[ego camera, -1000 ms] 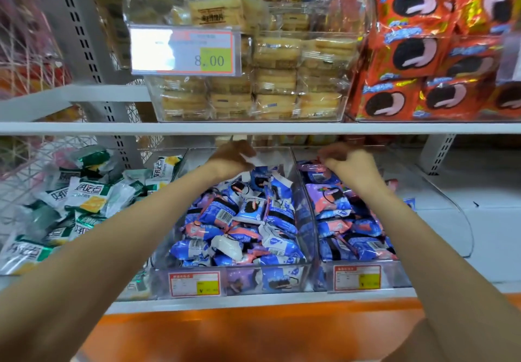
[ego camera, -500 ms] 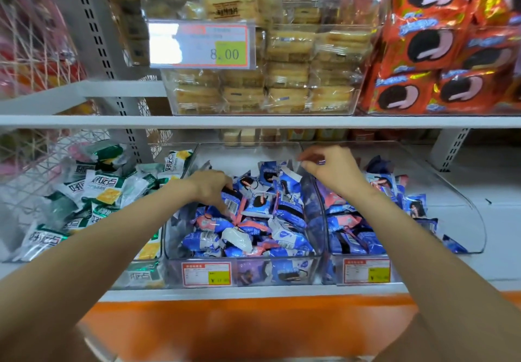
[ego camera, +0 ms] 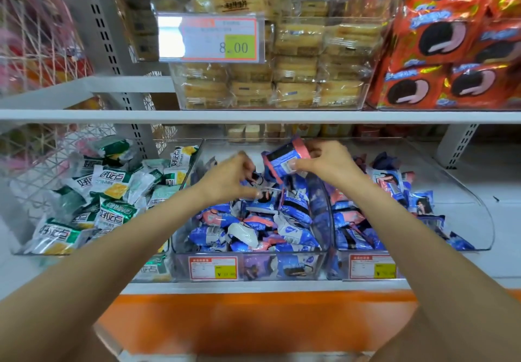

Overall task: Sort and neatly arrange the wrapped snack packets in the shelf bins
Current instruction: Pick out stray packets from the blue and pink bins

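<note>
Presently a blue-and-pink packet (ego camera: 283, 161) is held raised above the middle bin (ego camera: 267, 270), pinched by the fingers (ego camera: 296, 166) of the right hand (ego camera: 329, 164). The left hand (ego camera: 228, 178) is curled over the bin's packet pile (ego camera: 253, 229); whether anything is pinched cannot be told.

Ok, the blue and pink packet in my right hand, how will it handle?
Probably light: the right hand holds the blue and pink packet by fingertips alone. Its glossy wrapper looks slippery, so it may slide off the heaped packets in the middle bin.
</note>
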A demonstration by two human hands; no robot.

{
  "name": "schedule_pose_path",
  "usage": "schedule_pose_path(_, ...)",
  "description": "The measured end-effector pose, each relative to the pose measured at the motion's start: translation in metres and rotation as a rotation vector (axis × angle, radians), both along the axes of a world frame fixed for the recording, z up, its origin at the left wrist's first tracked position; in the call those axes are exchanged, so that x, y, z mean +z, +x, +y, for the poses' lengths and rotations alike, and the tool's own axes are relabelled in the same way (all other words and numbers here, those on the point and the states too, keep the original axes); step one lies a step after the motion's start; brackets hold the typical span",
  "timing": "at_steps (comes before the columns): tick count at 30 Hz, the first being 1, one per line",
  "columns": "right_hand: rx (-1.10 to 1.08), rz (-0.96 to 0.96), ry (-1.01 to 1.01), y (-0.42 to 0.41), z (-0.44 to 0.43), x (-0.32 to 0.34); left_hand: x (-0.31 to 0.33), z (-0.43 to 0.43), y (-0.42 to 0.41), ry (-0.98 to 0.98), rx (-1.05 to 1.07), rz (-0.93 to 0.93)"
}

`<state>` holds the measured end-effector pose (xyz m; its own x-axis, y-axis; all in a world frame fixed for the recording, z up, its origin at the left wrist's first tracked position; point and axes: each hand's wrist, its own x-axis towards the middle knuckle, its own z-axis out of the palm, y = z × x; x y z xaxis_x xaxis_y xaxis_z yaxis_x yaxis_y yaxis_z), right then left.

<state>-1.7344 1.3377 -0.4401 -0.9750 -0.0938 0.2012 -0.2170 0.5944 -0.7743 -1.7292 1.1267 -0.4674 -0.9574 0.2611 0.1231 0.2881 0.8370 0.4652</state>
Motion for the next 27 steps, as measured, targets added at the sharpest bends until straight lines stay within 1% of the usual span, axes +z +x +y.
schedule_pose_path(2, -0.02, 0.018, 0.046, 0.002, 0.009, 0.004, -0.013, -0.004, 0.006, -0.228, -0.035, -0.178)
schedule_pose_path(3, -0.027, 0.021, 0.05, 0.002, 0.013, 0.005, -0.02, -0.004, 0.008, -0.32, -0.061, -0.218)
schedule_pose_path(4, -0.039, 0.023, 0.045, 0.004, 0.016, 0.006, -0.026, -0.003, 0.011, -0.38, -0.088, -0.209)
schedule_pose_path(5, -0.047, 0.026, 0.036, 0.005, 0.019, 0.007, -0.03, -0.003, 0.011, -0.402, -0.102, -0.162)
schedule_pose_path(7, -0.063, 0.015, 0.004, 0.007, 0.026, 0.007, -0.032, -0.005, 0.01, -0.385, -0.064, -0.033)
schedule_pose_path(10, -0.08, 0.018, -0.073, 0.007, 0.041, 0.007, -0.023, -0.012, 0.007, -0.262, 0.051, 0.075)
schedule_pose_path(11, -0.099, 0.018, -0.107, 0.006, 0.047, 0.006, -0.019, -0.014, 0.008, -0.173, 0.086, 0.093)
schedule_pose_path(13, -0.141, 0.007, -0.194, 0.005, 0.059, 0.007, -0.01, -0.015, 0.01, 0.067, 0.139, 0.127)
schedule_pose_path(14, -0.156, 0.004, -0.244, 0.006, 0.065, 0.007, -0.004, -0.013, 0.012, 0.2, 0.149, 0.116)
schedule_pose_path(17, -0.237, 0.018, -0.364, 0.006, 0.085, 0.009, 0.012, 0.004, 0.017, 0.624, 0.113, -0.026)
schedule_pose_path(19, -0.313, 0.019, -0.405, 0.007, 0.098, 0.01, 0.021, 0.022, 0.019, 0.789, 0.076, -0.081)
schedule_pose_path(21, -0.358, 0.008, -0.407, 0.009, 0.109, 0.01, 0.031, 0.045, 0.02, 0.838, 0.012, -0.111)
schedule_pose_path(23, -0.397, 0.001, -0.375, 0.01, 0.12, 0.006, 0.036, 0.069, 0.017, 0.809, -0.058, -0.121)
schedule_pose_path(25, -0.43, -0.02, -0.306, 0.012, 0.128, 0.002, 0.037, 0.09, 0.013, 0.701, -0.114, -0.067)
schedule_pose_path(27, -0.426, -0.043, -0.179, 0.012, 0.133, -0.003, 0.031, 0.108, 0.01, 0.486, -0.198, 0.035)
